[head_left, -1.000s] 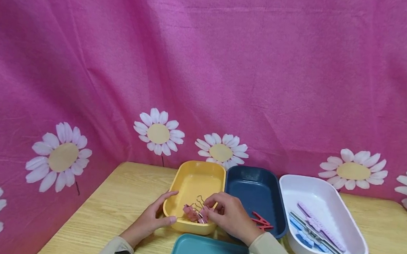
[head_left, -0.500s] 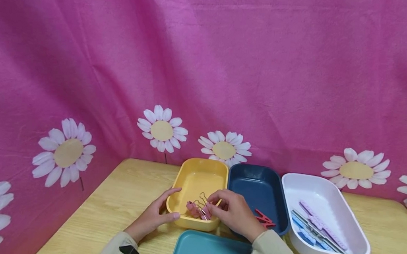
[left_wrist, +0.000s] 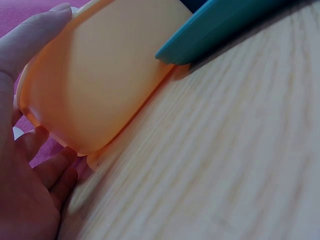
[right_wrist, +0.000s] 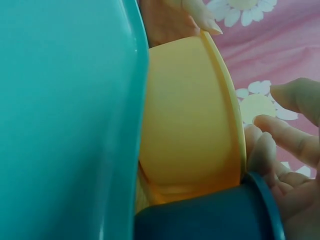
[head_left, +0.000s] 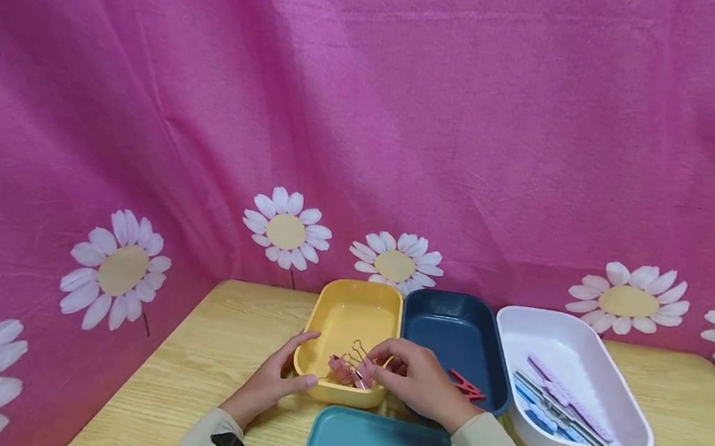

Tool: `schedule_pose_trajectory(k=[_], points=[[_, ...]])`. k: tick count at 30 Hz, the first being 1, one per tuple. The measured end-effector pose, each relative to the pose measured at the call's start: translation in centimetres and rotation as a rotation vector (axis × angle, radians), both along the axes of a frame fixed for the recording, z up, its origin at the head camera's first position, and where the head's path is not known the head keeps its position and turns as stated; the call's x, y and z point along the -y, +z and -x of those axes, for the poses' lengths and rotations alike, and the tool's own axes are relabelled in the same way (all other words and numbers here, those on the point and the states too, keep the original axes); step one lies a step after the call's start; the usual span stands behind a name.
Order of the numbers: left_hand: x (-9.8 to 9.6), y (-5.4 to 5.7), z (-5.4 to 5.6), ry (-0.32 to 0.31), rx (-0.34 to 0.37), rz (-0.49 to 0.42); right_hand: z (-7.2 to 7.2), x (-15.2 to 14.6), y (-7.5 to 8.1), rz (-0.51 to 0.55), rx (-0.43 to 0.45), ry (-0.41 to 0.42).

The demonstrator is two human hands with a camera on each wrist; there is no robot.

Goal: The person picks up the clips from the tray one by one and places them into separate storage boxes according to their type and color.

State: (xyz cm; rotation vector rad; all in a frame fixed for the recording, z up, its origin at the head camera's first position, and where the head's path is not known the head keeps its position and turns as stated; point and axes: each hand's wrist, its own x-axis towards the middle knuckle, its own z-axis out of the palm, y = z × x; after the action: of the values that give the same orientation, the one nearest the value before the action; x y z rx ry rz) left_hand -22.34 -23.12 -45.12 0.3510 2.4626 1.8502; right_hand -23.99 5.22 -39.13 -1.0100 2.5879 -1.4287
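Pink binder clips [head_left: 346, 370] with wire handles lie together at the near end of the yellow box [head_left: 352, 312]. My left hand [head_left: 272, 381] holds the box's near left corner. In the left wrist view its thumb [left_wrist: 37, 37] lies over the rim, with the fingers along the side wall. My right hand [head_left: 414, 378] is over the near right corner, its fingertips beside the clips in the head view. In the right wrist view, its loosely bent fingers [right_wrist: 292, 137] are spread at the rim with nothing visible between them; the clips are hidden behind the wall.
A navy box [head_left: 450, 321] with red clothespins [head_left: 466, 385] stands against the yellow one. Right of it, a white box [head_left: 550, 343] holds purple, blue and grey slim items [head_left: 561, 400]. A teal tray [head_left: 371, 445] lies in front, on the wooden table [head_left: 248, 326].
The view has shifted slightly, moving everything a little to the right. Both hands stay at the yellow box in nearly the same pose, and the clips remain in place.
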Motion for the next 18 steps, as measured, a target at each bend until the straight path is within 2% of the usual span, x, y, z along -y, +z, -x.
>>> schedule_pose_trajectory(k=[6, 18], points=[[-0.04, -0.08, -0.06, -0.009, 0.004, -0.017, 0.44, 0.07, -0.02, -0.008, 0.011, 0.021], [0.15, -0.11, 0.05, -0.013, -0.006, 0.008, 0.95, 0.41, 0.69, -0.072, 0.036, 0.063]])
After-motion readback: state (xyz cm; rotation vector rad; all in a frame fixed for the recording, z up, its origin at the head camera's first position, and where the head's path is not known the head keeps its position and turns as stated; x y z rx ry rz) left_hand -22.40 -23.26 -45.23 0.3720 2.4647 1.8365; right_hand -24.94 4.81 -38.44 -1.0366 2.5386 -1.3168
